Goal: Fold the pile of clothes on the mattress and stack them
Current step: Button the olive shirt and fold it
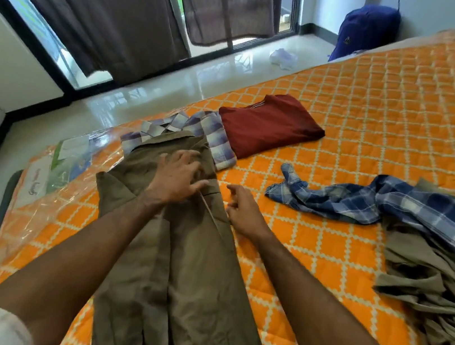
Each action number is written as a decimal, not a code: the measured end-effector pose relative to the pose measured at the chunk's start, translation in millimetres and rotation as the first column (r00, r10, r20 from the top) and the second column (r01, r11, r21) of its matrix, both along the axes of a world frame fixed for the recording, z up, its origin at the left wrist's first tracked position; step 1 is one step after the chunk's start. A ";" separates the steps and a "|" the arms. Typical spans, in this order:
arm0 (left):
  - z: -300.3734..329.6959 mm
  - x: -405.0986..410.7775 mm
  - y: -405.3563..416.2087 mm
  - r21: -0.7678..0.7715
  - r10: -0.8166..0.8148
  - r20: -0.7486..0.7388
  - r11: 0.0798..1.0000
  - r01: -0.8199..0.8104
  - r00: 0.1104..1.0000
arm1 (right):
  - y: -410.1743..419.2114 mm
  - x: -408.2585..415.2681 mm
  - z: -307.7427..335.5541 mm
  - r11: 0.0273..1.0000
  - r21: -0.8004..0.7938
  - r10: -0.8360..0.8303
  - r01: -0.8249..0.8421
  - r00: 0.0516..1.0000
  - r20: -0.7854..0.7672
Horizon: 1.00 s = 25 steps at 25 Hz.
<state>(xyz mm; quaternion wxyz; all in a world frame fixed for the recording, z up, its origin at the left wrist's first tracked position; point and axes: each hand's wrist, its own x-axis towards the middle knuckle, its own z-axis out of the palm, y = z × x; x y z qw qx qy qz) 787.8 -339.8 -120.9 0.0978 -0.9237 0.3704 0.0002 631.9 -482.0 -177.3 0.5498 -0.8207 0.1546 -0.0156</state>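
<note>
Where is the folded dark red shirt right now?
The folded dark red shirt lies on the orange quilted mattress, upper centre, right of the folded pale checked shirt.

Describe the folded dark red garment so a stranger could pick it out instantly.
Start at the orange diamond-quilted mattress and look toward its far edge by the curtained window. There lies the folded dark red cotton garment, beside a pale purple checked shirt. It is the only plain red piece; the neighbours are checked or olive.

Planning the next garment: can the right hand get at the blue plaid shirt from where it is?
Probably yes: the right hand hovers empty over bare mattress, and nothing lies between it and the blue plaid shirt.
</note>
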 end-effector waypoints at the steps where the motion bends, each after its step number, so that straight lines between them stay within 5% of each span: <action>1: -2.5 3.3 -6.1 0.088 -0.050 -0.028 0.995 0.052 0.998 | -5.8 18.0 -6.0 0.999 0.043 -0.012 0.010 0.999 0.031; 5: -2.4 10.1 -18.6 0.029 -0.121 -0.298 0.990 0.135 0.947 | -23.3 57.5 -11.1 0.979 0.160 0.116 -0.124 0.991 0.060; 10: 15.5 0.5 -17.3 -0.205 -0.404 -0.293 0.912 0.355 0.867 | -34.0 66.9 -15.0 0.973 -0.082 0.230 -0.218 0.952 0.202; 13: 26.9 -0.4 -13.1 -0.300 -0.476 -0.425 0.876 0.377 0.770 | -28.8 58.2 -20.9 0.988 -0.019 0.151 -0.152 0.939 0.310; 15: 32.2 6.6 -17.6 -0.374 -0.455 -0.380 0.872 0.316 0.805 | -26.5 54.0 -21.9 0.993 0.033 0.093 -0.112 0.934 0.346; 16: 33.8 12.6 -22.5 -0.326 -0.432 -0.281 0.883 0.338 0.857 | -23.7 52.9 -22.2 0.995 0.039 0.068 -0.089 0.927 0.368; 18: 35.6 26.3 -35.0 0.034 -0.470 -0.120 0.878 0.477 0.874 | -16.2 52.6 -20.1 0.999 -0.023 0.044 -0.038 0.902 0.429; 20: 34.7 33.0 -44.1 0.288 -0.526 -0.179 0.780 0.555 0.832 | -12.8 54.7 -19.3 0.987 -0.160 0.077 0.004 0.865 0.496; 25: 37.0 44.8 -39.8 0.161 -0.620 -0.058 0.767 0.621 0.782 | -20.1 48.1 -20.4 0.974 -0.219 0.053 0.060 0.877 0.478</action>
